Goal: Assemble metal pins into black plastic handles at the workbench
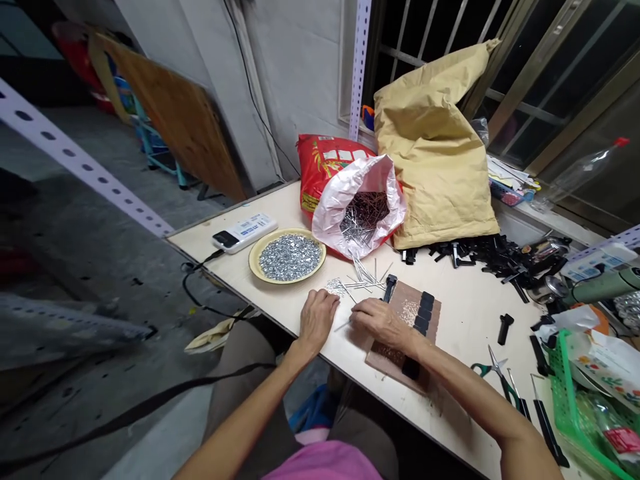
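My left hand (319, 317) is closed, its fingertips pinched together at the edge of a small pile of tiny silver pieces (334, 287). Whatever is between those fingertips is too small to make out. My right hand (379, 321) is closed over the left edge of a brown board (428, 308), and a thin metal rod (342, 327) sticks out to the left from its fingers. Black blocks (425, 308) lie in a row on the board. Loose metal rods (361, 285) lie just beyond both hands, beside a black plastic piece (390, 287).
A yellow plate (254, 265) holds many silver pieces. Behind stand an open red bag (320, 167) of metal rods and a large tan sack (440, 167). Black plastic parts (505, 257), scissors (495, 367) and a green basket (565, 387) are on the right. A white device (247, 231) lies left.
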The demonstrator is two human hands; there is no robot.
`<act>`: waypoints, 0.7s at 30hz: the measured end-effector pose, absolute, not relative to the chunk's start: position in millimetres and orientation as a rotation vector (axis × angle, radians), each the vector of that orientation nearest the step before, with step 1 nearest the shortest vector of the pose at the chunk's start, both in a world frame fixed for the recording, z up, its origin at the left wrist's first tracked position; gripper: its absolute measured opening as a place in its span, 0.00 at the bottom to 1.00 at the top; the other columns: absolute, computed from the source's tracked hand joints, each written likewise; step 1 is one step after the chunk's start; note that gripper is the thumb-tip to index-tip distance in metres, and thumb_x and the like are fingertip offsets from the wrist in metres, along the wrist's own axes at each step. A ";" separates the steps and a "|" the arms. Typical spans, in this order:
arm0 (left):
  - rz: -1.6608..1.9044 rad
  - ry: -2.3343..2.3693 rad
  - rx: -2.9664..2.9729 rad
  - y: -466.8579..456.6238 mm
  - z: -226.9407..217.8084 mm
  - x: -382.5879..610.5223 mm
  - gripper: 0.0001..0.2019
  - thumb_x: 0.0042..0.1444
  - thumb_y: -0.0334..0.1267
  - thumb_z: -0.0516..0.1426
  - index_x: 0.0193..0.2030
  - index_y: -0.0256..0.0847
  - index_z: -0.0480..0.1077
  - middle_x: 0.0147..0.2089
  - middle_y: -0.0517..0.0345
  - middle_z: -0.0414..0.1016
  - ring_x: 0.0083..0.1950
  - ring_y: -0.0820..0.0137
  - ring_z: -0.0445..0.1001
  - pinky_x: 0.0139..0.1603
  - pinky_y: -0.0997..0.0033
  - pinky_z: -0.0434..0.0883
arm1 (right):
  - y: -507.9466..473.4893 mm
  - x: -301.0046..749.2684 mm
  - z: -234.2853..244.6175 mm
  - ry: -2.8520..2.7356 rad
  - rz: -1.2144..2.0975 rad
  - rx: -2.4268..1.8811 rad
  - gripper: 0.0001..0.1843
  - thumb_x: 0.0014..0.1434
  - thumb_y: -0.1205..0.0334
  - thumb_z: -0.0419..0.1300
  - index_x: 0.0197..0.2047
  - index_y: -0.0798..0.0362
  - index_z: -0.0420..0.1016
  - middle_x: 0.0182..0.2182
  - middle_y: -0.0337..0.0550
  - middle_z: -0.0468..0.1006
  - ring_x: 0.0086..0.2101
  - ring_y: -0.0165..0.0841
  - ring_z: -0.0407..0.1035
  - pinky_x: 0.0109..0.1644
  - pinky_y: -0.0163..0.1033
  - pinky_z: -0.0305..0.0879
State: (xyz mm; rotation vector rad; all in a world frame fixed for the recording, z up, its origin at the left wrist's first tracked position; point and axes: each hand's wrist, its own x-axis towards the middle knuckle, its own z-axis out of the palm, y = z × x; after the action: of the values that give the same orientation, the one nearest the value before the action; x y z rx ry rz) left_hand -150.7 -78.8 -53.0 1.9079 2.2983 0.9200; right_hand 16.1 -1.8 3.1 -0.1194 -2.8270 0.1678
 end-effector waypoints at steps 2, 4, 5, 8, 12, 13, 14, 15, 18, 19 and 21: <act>0.842 2.321 1.930 -75.7 -51.6 -150.6 0.10 0.59 0.33 0.50 0.35 0.40 0.73 0.33 0.50 0.72 0.38 0.60 0.66 0.37 0.64 0.65 | -3.6 14.3 10.8 -2.604 0.345 -0.264 0.12 0.65 0.68 0.46 0.41 0.54 0.70 0.37 0.47 0.73 0.37 0.32 0.67 0.41 0.37 0.66; 0.785 2.340 1.952 -71.9 -50.9 -150.6 0.10 0.59 0.33 0.50 0.34 0.40 0.73 0.33 0.49 0.72 0.39 0.60 0.66 0.37 0.63 0.64 | -6.3 12.0 19.1 -2.405 0.482 -0.399 0.11 0.64 0.68 0.47 0.43 0.53 0.69 0.36 0.46 0.72 0.38 0.32 0.68 0.40 0.37 0.66; 0.765 2.349 1.958 -69.7 -50.6 -150.6 0.10 0.59 0.33 0.49 0.34 0.40 0.72 0.34 0.49 0.72 0.39 0.60 0.66 0.37 0.63 0.64 | -7.4 11.0 22.6 -2.327 0.534 -0.465 0.11 0.63 0.69 0.48 0.43 0.52 0.70 0.36 0.45 0.72 0.37 0.32 0.68 0.40 0.36 0.67; 0.748 2.379 1.919 -63.3 -49.8 -150.6 0.11 0.58 0.31 0.49 0.31 0.40 0.71 0.33 0.48 0.71 0.39 0.59 0.67 0.36 0.62 0.64 | -9.6 10.6 26.3 -2.191 0.651 -0.644 0.11 0.60 0.70 0.50 0.40 0.52 0.72 0.34 0.43 0.72 0.36 0.31 0.68 0.40 0.36 0.66; 0.978 2.299 1.732 -59.7 -46.2 -152.0 0.09 0.56 0.30 0.48 0.28 0.41 0.67 0.31 0.49 0.70 0.38 0.59 0.67 0.38 0.60 0.65 | -14.1 16.1 17.0 -2.191 0.777 -0.788 0.10 0.60 0.68 0.53 0.38 0.52 0.75 0.31 0.42 0.73 0.33 0.31 0.69 0.39 0.36 0.66; 1.081 2.239 1.641 -60.3 -44.5 -152.0 0.08 0.55 0.31 0.49 0.27 0.41 0.66 0.30 0.50 0.70 0.37 0.60 0.68 0.39 0.60 0.65 | -16.1 17.8 14.0 -2.206 0.796 -0.817 0.10 0.60 0.68 0.53 0.39 0.52 0.76 0.31 0.42 0.73 0.33 0.32 0.69 0.38 0.36 0.66; 1.183 2.156 1.522 -61.3 -42.4 -151.5 0.07 0.54 0.32 0.50 0.27 0.42 0.65 0.30 0.52 0.69 0.36 0.61 0.68 0.39 0.60 0.65 | -18.5 19.1 11.3 -2.221 0.807 -0.845 0.11 0.60 0.68 0.53 0.41 0.52 0.76 0.31 0.42 0.73 0.33 0.32 0.69 0.38 0.36 0.65; 1.272 2.047 1.376 -62.6 -39.8 -150.3 0.06 0.54 0.35 0.51 0.27 0.42 0.64 0.29 0.53 0.69 0.35 0.62 0.68 0.39 0.61 0.66 | -21.0 20.0 9.1 -2.238 0.809 -0.869 0.13 0.60 0.69 0.53 0.43 0.52 0.77 0.31 0.42 0.73 0.32 0.32 0.69 0.37 0.36 0.65; 1.425 1.627 0.911 -67.4 -29.0 -142.8 0.08 0.50 0.43 0.54 0.28 0.41 0.65 0.27 0.59 0.69 0.30 0.68 0.69 0.33 0.66 0.67 | -28.0 20.6 6.4 -2.312 0.784 -0.893 0.16 0.60 0.70 0.52 0.47 0.51 0.76 0.30 0.41 0.71 0.31 0.31 0.68 0.35 0.34 0.63; 1.451 1.498 0.790 -68.9 -24.6 -139.6 0.11 0.48 0.46 0.56 0.28 0.40 0.65 0.26 0.60 0.68 0.29 0.70 0.68 0.32 0.68 0.67 | -29.9 20.4 6.6 -2.339 0.765 -0.892 0.17 0.61 0.70 0.51 0.48 0.50 0.75 0.30 0.41 0.71 0.31 0.31 0.68 0.35 0.34 0.63; 1.489 1.322 0.618 -71.8 -15.7 -133.6 0.15 0.41 0.47 0.61 0.28 0.39 0.66 0.25 0.63 0.67 0.27 0.73 0.67 0.32 0.71 0.67 | -32.8 20.1 8.5 -2.396 0.712 -0.892 0.17 0.61 0.70 0.51 0.50 0.50 0.75 0.30 0.41 0.70 0.31 0.30 0.67 0.34 0.33 0.63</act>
State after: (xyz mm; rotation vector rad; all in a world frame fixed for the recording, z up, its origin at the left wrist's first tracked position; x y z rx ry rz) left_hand -133.6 -71.8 -15.7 0.6184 1.3216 1.4891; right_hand 20.1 -32.8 8.5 -0.8920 -2.3960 0.7116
